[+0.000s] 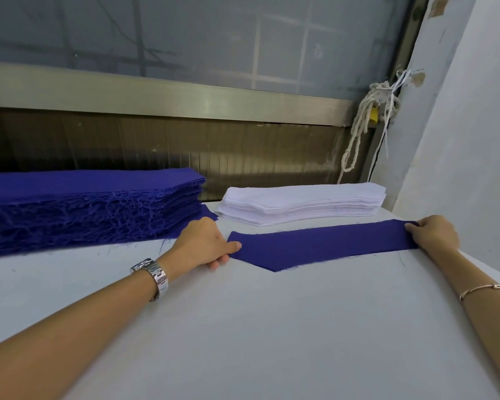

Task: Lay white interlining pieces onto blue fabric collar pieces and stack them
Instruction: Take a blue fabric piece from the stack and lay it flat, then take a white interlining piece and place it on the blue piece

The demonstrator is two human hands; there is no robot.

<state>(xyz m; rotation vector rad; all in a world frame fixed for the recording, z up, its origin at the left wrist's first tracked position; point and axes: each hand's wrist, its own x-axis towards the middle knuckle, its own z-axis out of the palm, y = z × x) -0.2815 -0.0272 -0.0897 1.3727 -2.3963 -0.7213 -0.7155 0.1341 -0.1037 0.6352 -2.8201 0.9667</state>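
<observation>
One blue collar piece (318, 244) lies flat on the white table (257, 336), long side running left to right. My left hand (205, 243) pinches its left end between thumb and fingers. My right hand (433, 232) pinches its right end. Behind it sits a stack of white interlining pieces (300, 203). A tall stack of blue collar pieces (90, 206) with frayed edges stands at the left.
A window with a metal frame (168, 96) runs along the back of the table. A white wall (462, 134) closes the right side, with knotted rope (364, 122) hanging at the corner. The near half of the table holds only my forearms.
</observation>
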